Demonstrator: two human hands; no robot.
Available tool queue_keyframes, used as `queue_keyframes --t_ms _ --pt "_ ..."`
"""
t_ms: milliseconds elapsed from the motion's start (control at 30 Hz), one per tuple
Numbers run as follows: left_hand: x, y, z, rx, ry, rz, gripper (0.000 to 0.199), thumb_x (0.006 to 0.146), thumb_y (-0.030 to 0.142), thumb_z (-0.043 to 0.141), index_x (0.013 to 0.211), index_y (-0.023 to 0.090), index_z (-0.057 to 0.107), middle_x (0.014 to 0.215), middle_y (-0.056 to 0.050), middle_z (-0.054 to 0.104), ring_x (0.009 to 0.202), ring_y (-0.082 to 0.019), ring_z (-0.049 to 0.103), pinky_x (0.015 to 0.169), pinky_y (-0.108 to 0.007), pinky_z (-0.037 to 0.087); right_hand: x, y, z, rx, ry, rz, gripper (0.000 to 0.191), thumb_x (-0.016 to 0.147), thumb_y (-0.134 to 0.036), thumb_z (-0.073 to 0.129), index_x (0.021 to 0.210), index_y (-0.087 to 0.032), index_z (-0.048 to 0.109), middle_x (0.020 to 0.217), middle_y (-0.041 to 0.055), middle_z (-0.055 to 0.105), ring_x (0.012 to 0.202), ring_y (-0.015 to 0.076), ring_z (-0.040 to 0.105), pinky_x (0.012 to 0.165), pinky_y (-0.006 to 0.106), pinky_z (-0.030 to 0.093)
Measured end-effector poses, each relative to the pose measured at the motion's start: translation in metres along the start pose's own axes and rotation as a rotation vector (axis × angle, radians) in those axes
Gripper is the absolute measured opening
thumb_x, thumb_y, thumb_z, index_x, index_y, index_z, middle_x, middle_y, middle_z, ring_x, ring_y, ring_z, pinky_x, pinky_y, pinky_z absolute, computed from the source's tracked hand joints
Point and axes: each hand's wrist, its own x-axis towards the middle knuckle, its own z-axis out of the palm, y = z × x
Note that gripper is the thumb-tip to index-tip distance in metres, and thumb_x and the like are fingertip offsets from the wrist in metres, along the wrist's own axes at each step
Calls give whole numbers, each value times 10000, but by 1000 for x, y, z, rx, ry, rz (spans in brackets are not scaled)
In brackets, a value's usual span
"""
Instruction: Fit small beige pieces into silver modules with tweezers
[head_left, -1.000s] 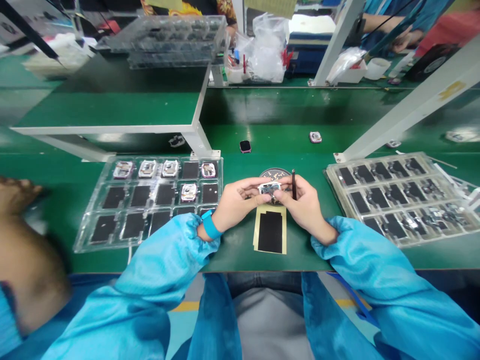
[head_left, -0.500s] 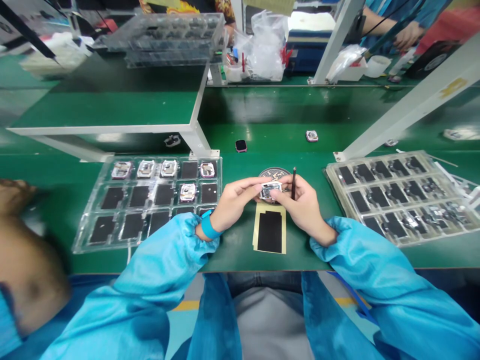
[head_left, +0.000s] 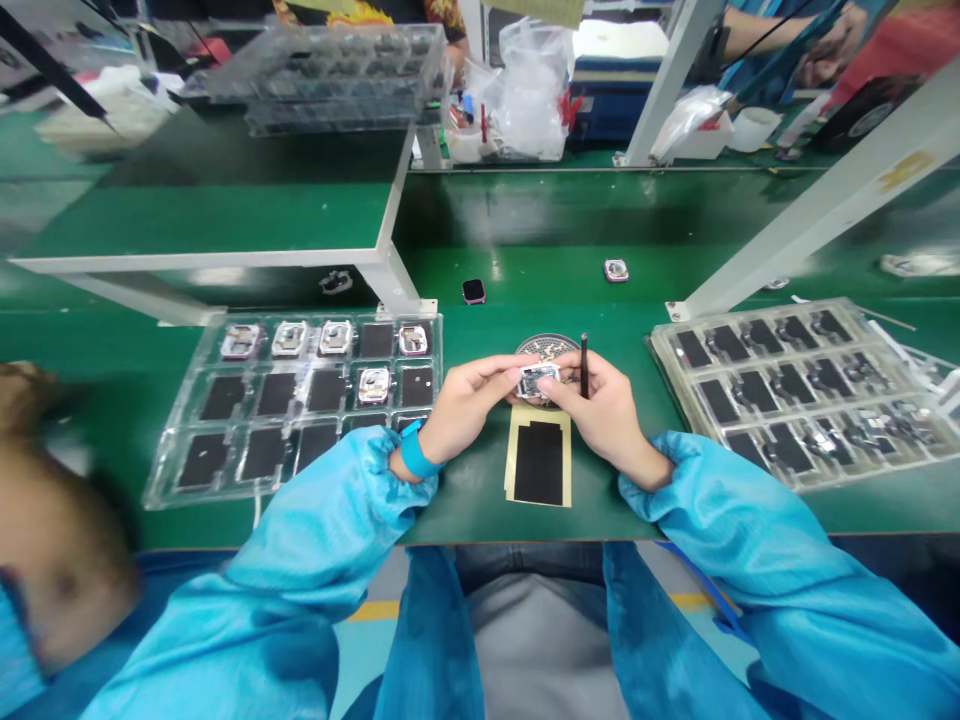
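My left hand (head_left: 474, 402) and my right hand (head_left: 606, 405) pinch an open smartwatch case (head_left: 537, 380) between thumbs and fingers. Its pale frame and inner parts face up. A dark slim tool, perhaps tweezers (head_left: 584, 362), also stands upright in my right hand. Behind and below the case is a round dish (head_left: 541, 343) of small pieces, partly covered by my hands. Just in front of it, a black rectangular sheet (head_left: 539, 465) lies on yellow backing paper (head_left: 513, 470).
At left, a clear tray (head_left: 161, 470) holds several watch cases; at right stands a stack of trays (head_left: 667, 345). A black-screened watch (head_left: 473, 291) and another case (head_left: 616, 270) lie farther back. White posts (head_left: 810, 190) and a raised shelf (head_left: 247, 215) flank the bench. A co-worker's arm (head_left: 60, 510) is at left.
The two watch pieces farther back have shifted slightly left. My hands keep the same hold on the case. A co-worker's hands at top right have moved a little.
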Motion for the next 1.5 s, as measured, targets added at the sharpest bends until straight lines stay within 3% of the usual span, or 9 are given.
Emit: queue_keyframes --t_ms 533,800,967,1067,1167,1233,1300,1367,1500 --pt "0 -1 0 8 3 -8 310 902 374 744 1166 221 794 1144 -81 779 852 -166 691 798 -288 564 1 1 1 -18 15 9 322 761 -431 837 931 -220 663 762 -3 682 584 133 583 552 288 494" --pt "-1 3 3 -13 11 12 299 862 345 788 1121 196 790 1135 -88 782 984 -207 729 904 -324 574 -5 1 3 -98 60 -88 264 781 -370 826 941 -234 667 704 -41 585 475 77 340 446 263 346" --pt "0 6 7 -56 59 -4 367 723 273 902 1044 157 767 991 -78 799 940 -195 751 892 -318 597 -4 -5 -2 -83 50 -179 184 859 -392 761 873 -229 677 797 3 637 593 128 530 545 295 461" --pt "2 5 6 -97 75 -19 358 747 292 886 1046 146 752 964 -83 801 863 -186 759 842 -325 615 -4 -12 -14 -50 116 -332 366 997 -442 565 726 -225 682 879 46 658 647 156 582 596 339 497" --pt "3 4 4 -148 70 -44 362 764 314 873 1047 138 729 948 -91 802 798 -192 766 786 -334 627 -7 -16 -25 -49 178 -491 425 1027 -462 511 735 -246 733 742 53 643 640 188 602 603 372 500" --pt "3 3 4 -189 62 -67 369 765 319 872 1044 141 710 922 -85 801 772 -199 770 756 -335 629 -10 -17 -29 -34 134 -509 372 1031 -458 514 837 -263 764 687 47 644 607 194 614 567 373 498" --pt "3 4 5 -221 65 -82 361 765 313 872 1032 148 695 902 -76 801 758 -198 769 740 -331 628 -12 -16 -30 -25 32 -503 253 1018 -410 564 962 -275 771 766 50 701 619 196 653 551 368 518" --pt "3 5 5 -233 76 -82 349 761 301 874 1017 152 689 888 -67 802 749 -185 762 731 -317 624 -12 -15 -31 -63 -57 -545 152 985 -335 635 1042 -285 767 880 59 747 727 219 708 623 384 568" --pt "1 9 6 -226 83 -60 334 762 292 875 1004 149 697 900 -67 807 744 -161 747 721 -287 614 -9 -17 -31 -192 -141 -661 172 943 -241 680 1085 -291 762 929 64 770 844 246 725 758 430 595"
